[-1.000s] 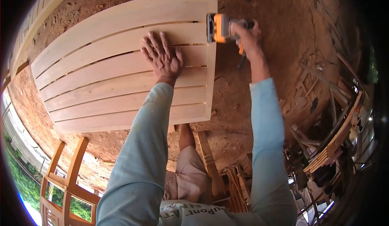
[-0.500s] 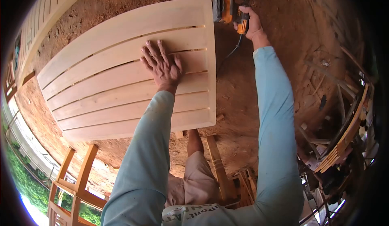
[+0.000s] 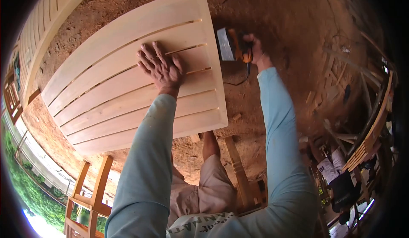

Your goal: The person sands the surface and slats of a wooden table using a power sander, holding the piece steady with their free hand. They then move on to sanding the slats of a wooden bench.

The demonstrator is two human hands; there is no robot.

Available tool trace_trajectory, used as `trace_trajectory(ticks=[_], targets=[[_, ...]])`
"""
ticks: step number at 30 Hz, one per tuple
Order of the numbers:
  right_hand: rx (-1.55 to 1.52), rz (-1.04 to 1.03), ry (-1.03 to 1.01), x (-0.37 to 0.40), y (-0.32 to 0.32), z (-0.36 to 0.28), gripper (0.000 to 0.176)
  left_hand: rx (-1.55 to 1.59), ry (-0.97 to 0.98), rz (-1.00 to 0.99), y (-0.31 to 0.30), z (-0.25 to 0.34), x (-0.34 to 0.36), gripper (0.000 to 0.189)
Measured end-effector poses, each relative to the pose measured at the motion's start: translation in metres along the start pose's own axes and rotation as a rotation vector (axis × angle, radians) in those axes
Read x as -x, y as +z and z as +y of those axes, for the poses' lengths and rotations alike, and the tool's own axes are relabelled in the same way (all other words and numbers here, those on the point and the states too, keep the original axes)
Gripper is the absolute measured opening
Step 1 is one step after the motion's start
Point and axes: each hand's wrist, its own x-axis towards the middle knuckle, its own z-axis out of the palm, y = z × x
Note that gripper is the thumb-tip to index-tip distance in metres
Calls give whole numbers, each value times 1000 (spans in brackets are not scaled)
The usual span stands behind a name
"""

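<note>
A pale wooden tabletop (image 3: 170, 14) with long slots and a curved outer edge spreads across the middle of the view. My left hand (image 3: 162, 69) lies flat on it, fingers spread. Off the tabletop's straight right edge, my right hand (image 3: 257, 50) grips an orange and black power sander (image 3: 234, 46). The sander is tilted, its flat pad facing the edge with a narrow gap in this view. From its handle a thin dark cord (image 3: 234, 84) curves back toward the tabletop.
Another slatted piece with a curved rim (image 3: 47, 46) stands upper left. A wooden chair frame (image 3: 91, 200) is at lower left, a plank (image 3: 238, 167) beside my leg. Stacked wood strips (image 3: 368, 142) and another person (image 3: 343, 191) are at right, over reddish dirt ground.
My right hand has brought the sander down along the right edge, toward me, and its pad now shows more. My left hand stays on the tabletop. The view has shifted slightly.
</note>
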Motion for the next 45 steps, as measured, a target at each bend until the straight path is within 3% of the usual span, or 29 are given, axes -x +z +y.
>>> trace_trajectory(ticks=[5, 9, 17, 23, 27, 30, 38, 41, 45], targets=[[-38, 123, 84, 59, -53, 100, 39, 21, -9, -2, 1, 1, 0, 85], [-110, 93, 216, 120, -70, 155, 39, 20, 12, 28, 6, -2, 0, 86], [-201, 42, 356, 189, -91, 217, 49, 27, 15, 79, 11, -4, 0, 85], [-436, 79, 266, 220, -103, 270, 61, 34, 17, 62, 9, -3, 1, 87], [-613, 186, 43, 253, -74, 309, 60, 39, 19, 66, 13, -6, 1, 88], [-792, 297, -10, 276, -48, 354, 62, 39, 35, 104, 16, -7, 1, 83], [-1206, 107, -147, 285, 44, 420, 60, 26, 39, 118, 16, -7, 1, 82], [-1197, 221, -116, 287, 43, 406, 61, 23, 45, 117, 17, -7, 0, 82], [-943, 423, -73, 308, 24, 374, 62, 42, 16, 73, 11, -4, 1, 86]])
